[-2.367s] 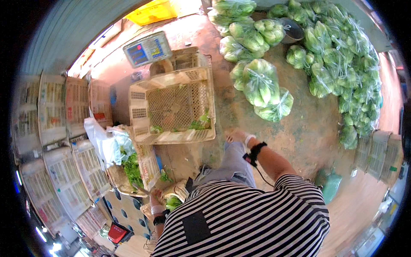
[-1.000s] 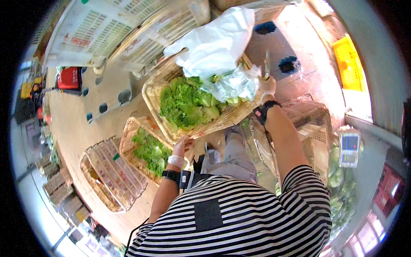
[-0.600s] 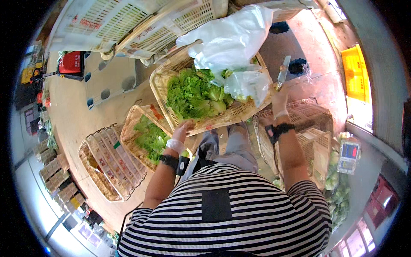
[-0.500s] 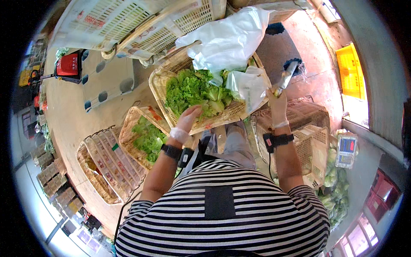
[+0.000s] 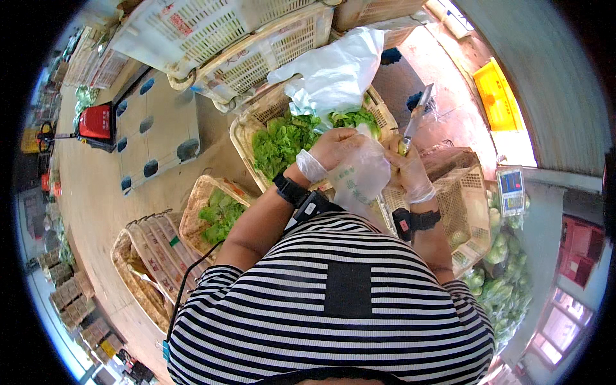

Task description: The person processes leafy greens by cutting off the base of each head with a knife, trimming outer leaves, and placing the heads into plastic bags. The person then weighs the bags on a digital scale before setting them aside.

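Note:
My left hand, in a thin clear glove, is closed on the upper edge of a translucent plastic bag with green print. The bag hangs in front of my body, between my hands. My right hand, also gloved, grips a knife whose blade points up and away. Its fingers are beside the bag; whether they also pinch it I cannot tell. Beyond my hands is a cream plastic crate of leafy green lettuce, partly covered by a large whitish plastic sheet.
Stacked crates stand beyond. At the left are a smaller crate of greens, another crate and a red-topped pallet truck. Another crate, bagged green vegetables and a yellow basket are at the right.
My left hand has moved from the lettuce up and right to the plastic bag. The bag has come off the crate toward me. My right hand, still with the knife, has moved slightly inward.

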Tool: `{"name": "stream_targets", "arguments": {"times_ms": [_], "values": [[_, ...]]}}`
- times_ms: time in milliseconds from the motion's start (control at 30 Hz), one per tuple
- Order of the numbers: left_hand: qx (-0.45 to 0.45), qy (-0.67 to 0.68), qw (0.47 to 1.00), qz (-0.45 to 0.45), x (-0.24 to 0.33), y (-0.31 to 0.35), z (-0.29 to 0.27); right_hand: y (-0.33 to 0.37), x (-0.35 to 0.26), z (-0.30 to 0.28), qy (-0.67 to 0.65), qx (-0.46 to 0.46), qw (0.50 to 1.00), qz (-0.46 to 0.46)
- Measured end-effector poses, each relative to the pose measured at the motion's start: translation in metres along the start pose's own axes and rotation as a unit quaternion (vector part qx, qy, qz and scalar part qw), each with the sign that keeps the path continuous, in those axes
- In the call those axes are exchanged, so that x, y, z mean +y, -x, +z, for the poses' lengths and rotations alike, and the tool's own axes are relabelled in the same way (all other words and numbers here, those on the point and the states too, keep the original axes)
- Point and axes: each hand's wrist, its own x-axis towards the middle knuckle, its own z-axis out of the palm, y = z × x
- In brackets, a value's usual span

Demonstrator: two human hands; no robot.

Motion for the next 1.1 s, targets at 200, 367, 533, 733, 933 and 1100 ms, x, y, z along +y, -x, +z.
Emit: {"name": "stream_targets", "arguments": {"times_ms": [200, 367, 533, 733, 933, 1100], "values": [[0.065, -0.053, 0.972, 0.219, 0.001, 0.033, 0.000, 0.027, -0.017, 0.039, 0.045, 0.113, 0.991, -0.055], [0.073, 0.051, 0.981, 0.171, 0.002, 0.044, -0.004, 0.053, -0.010, 0.052, 0.147, 0.004, 0.983, -0.111], [0.162, -0.008, 0.963, 0.217, 0.008, 0.050, -0.006, 0.080, -0.012, 0.063, 0.100, -0.024, 0.994, -0.026], [0.235, 0.158, 0.936, 0.208, 0.021, 0.070, -0.013, 0.094, -0.026, 0.057, 0.106, 0.093, 0.990, -0.020], [0.307, -0.375, 0.798, 0.359, -0.007, 0.066, 0.052, 0.077, -0.009, 0.059, 0.450, 0.056, 0.858, -0.243], [0.184, -0.079, 0.967, 0.157, -0.003, 0.061, 0.102, 0.066, -0.006, -0.018, 0.495, 0.147, 0.826, -0.227]]}}
